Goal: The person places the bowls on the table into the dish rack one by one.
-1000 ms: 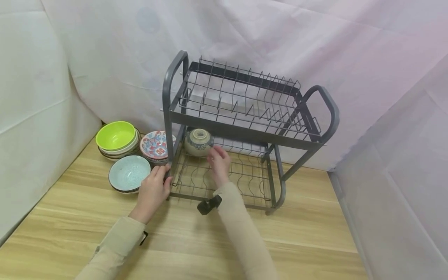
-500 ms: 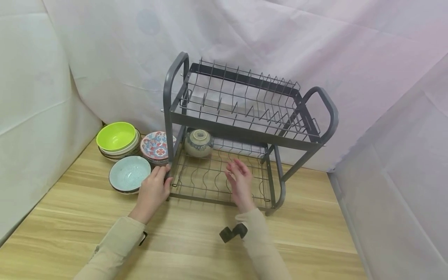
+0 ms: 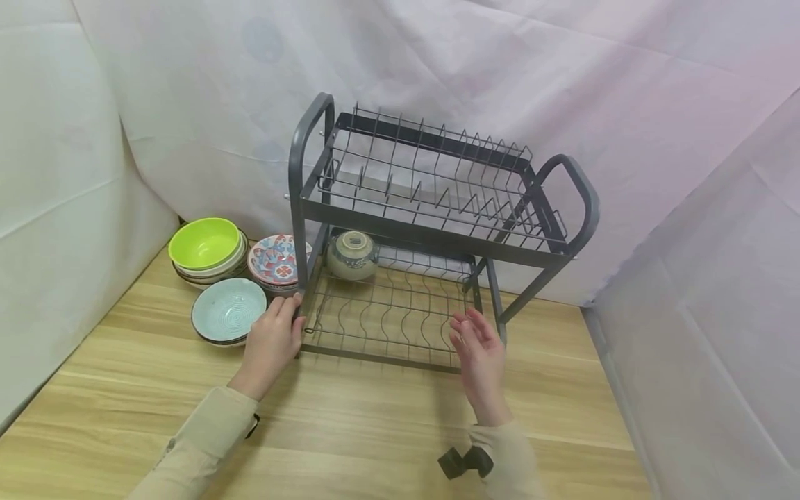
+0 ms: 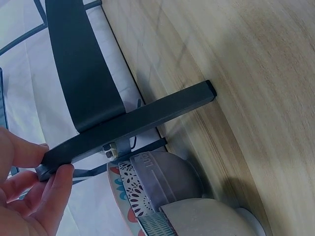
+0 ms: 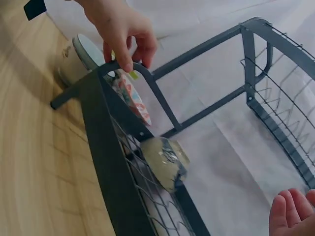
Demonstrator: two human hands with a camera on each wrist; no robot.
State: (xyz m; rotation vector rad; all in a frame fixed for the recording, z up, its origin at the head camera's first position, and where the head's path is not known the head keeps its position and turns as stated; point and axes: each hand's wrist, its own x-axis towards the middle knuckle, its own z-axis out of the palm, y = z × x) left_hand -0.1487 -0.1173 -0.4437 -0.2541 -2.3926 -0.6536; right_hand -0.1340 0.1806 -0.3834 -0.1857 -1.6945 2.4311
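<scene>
My left hand (image 3: 271, 342) grips the front left post of a dark two-tier dish rack (image 3: 400, 222); in the left wrist view thumb and fingers pinch the dark bar (image 4: 123, 120). Upside down at the back left of the lower tier sits a patterned bowl (image 3: 353, 257), its foot ring facing up. My right hand (image 3: 481, 361) is in front of the rack's lower right corner, holding nothing, its fingers relaxed and slightly bent. Only the fingertips of that hand show at the lower right of the right wrist view.
Left of the rack stand stacked bowls: a lime green bowl (image 3: 205, 243) on top of one stack, a pale blue bowl (image 3: 228, 310) in front, and a red and blue patterned bowl (image 3: 275, 260) beside the post. White cloth (image 3: 437, 55) hangs behind and at both sides.
My right hand has drawn away from the upturned bowl, moving right and toward me across the rack's front. The bowl stays in place, and my left hand keeps its grip.
</scene>
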